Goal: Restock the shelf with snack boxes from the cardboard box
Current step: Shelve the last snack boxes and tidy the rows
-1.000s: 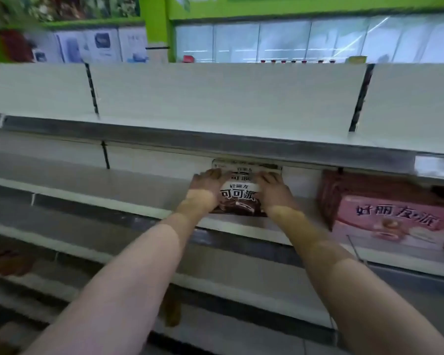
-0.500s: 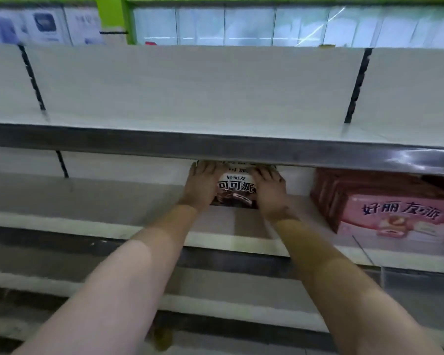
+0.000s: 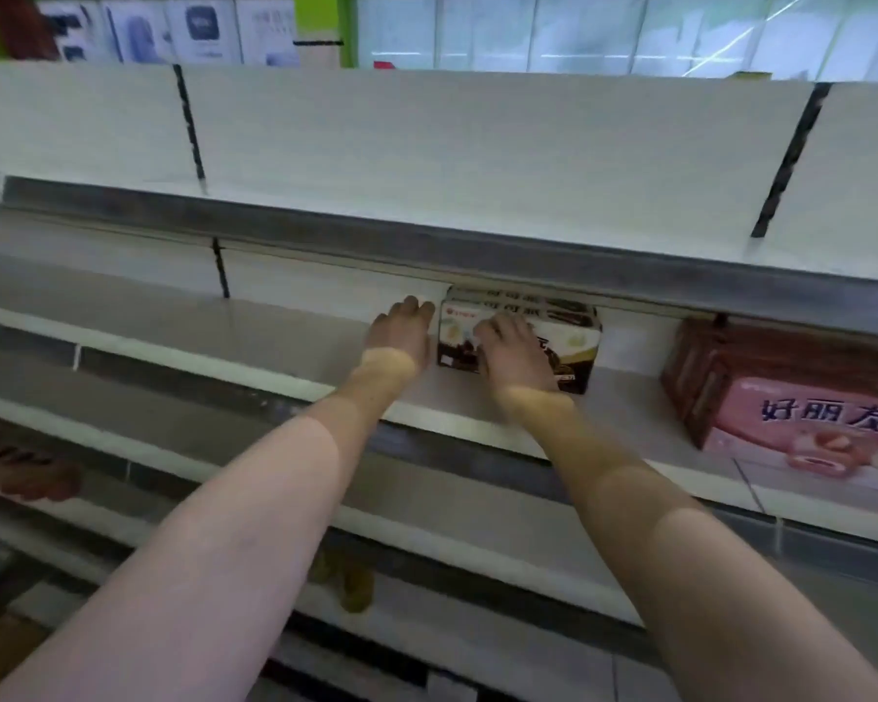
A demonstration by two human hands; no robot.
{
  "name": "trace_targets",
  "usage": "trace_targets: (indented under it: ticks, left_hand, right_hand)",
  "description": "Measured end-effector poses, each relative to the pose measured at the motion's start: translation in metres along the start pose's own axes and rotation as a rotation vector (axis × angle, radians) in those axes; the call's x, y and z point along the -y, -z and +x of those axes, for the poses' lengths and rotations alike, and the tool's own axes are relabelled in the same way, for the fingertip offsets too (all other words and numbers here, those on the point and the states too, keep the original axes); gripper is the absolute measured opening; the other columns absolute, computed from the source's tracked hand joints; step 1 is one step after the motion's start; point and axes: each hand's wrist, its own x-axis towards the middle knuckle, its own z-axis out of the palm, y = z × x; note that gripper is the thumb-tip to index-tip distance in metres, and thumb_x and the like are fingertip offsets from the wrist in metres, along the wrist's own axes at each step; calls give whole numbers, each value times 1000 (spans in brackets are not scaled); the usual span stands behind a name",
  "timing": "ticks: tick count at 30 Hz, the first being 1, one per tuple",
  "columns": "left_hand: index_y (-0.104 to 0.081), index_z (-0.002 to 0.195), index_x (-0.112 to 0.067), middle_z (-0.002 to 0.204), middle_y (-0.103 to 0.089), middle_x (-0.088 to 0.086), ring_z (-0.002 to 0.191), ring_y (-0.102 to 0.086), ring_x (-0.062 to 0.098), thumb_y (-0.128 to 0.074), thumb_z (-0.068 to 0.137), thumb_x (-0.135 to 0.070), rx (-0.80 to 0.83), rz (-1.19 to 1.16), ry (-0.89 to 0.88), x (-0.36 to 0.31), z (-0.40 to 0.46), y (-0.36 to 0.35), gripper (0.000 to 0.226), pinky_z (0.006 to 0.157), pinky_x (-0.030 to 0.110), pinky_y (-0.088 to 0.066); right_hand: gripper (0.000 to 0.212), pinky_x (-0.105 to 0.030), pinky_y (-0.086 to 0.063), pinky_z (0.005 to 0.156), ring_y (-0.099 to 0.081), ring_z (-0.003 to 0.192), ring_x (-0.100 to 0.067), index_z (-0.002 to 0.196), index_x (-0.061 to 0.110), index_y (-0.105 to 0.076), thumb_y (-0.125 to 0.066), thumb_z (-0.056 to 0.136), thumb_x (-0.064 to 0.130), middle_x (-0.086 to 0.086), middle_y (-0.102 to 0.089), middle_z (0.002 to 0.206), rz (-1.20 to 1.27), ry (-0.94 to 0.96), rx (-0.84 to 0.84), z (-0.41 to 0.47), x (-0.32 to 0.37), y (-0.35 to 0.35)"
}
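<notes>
Head view: at frame centre the shelf (image 3: 285, 342) carries a dark snack box (image 3: 574, 342), upright, long axis along the shelf, printed front toward the camera. The right hand (image 3: 515, 354) rests flat-fingered on its front; the left hand (image 3: 401, 331), fingers straight, lies at its left end.

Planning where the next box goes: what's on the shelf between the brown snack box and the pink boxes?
Nothing: in the head view, bare shelf separates the brown snack box from the pink snack boxes.
</notes>
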Motion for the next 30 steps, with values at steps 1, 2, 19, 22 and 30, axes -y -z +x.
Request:
trace_targets:
  ticks: [1,2,19,22,30]
  left_hand:
    - [-51,132,-12,126,-55,12,114,-54,31,-53,91,-11,2,38,26,10,-14,7,41,90,38,-43]
    - [-54,127,-12,122,-58,12,112,-56,32,-53,91,-12,-5,66,48,21,-30,15,36,88,39,-44]
    - [-59,99,-13,102,-64,10,96,-64,35,-53,90,-13,262,364,899,227,-527,156,11,75,41,-49]
    - [-60,105,-17,103,-65,6,97,-65,31,-53,92,-15,326,345,1029,229,-622,162,14,78,39,-52]
    - [-56,132,-18,129,-60,4,116,-60,23,-54,97,-16,520,166,1299,215,-842,152,35,98,37,-50]
  right_hand:
    - [41,-44,-40,97,-49,115,-39,120,-1,-59,-59,79,-5,-21,-54,120,56,33,25,0,15,-1]
    - [39,-42,-39,97,-48,116,-38,121,-1,-58,-58,82,-1,-22,-53,122,106,67,65,0,34,0]
    - [15,-42,-44,83,-52,97,-33,100,2,-59,-52,93,13,-16,-57,100,768,826,410,-191,487,3]
    - [20,-39,-42,87,-51,105,-31,110,6,-58,-51,95,17,-14,-57,107,777,950,537,-259,551,4]
    - [29,-36,-46,94,-52,113,-25,126,13,-55,-52,97,19,-6,-55,118,744,1120,899,-445,658,4]
